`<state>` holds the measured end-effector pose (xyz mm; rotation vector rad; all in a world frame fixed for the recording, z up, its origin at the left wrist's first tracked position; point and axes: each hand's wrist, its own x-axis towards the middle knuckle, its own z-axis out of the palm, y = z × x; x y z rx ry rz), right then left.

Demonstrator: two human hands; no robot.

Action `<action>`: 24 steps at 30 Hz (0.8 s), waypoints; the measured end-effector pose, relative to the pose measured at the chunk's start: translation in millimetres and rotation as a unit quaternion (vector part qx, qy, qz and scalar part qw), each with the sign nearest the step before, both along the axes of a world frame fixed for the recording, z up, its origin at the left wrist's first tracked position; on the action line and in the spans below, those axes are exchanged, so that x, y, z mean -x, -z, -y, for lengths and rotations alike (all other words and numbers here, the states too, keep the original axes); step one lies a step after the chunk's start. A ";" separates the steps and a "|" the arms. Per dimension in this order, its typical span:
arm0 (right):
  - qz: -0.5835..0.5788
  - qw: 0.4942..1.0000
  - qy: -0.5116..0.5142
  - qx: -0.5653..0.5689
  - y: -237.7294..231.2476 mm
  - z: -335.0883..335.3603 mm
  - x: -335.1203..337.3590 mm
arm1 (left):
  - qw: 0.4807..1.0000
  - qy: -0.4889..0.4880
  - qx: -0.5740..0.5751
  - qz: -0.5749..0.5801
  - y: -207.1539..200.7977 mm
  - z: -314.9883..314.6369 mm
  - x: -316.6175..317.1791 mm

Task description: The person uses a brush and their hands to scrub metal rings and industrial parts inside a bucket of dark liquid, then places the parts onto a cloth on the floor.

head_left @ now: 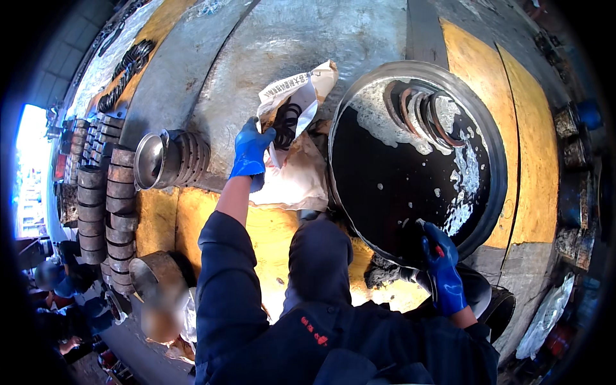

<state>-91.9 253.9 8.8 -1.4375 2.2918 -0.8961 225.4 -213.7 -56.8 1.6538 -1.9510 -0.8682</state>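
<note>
My left hand, in a blue rubber glove, is closed on the edge of a crumpled white paper sack with dark print. Several black rings lie in its open mouth. My right hand, gloved in blue too, is at the near right rim of a large round metal pan. Its fingers look curled, with a small pale tip and a red spot showing, but what they hold is unclear. Dark liquid with pale foam fills the pan. Several curved metal rings lean together at its far side.
Left of the sack, a metal cup-shaped part lies on its side beside several brownish rings. Stacked metal cylinders stand further left, with an open round can nearer me. Black coiled rings lie at the far left.
</note>
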 end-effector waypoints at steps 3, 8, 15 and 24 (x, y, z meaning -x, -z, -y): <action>0.001 1.000 -0.003 0.002 -3.8 3.0 -0.1 | 0.999 0.012 0.014 0.043 -17.6 -9.1 11.0; -0.007 1.000 0.021 0.021 12.6 -2.9 1.5 | 0.997 0.011 0.040 0.059 -25.7 -15.4 11.3; -0.025 0.999 0.012 0.028 -0.5 5.7 -2.0 | 0.987 0.054 0.004 -0.153 -18.6 -26.8 25.6; -0.067 0.997 0.029 0.026 7.4 6.0 0.1 | 0.967 0.212 -0.068 -0.124 30.2 -39.9 95.4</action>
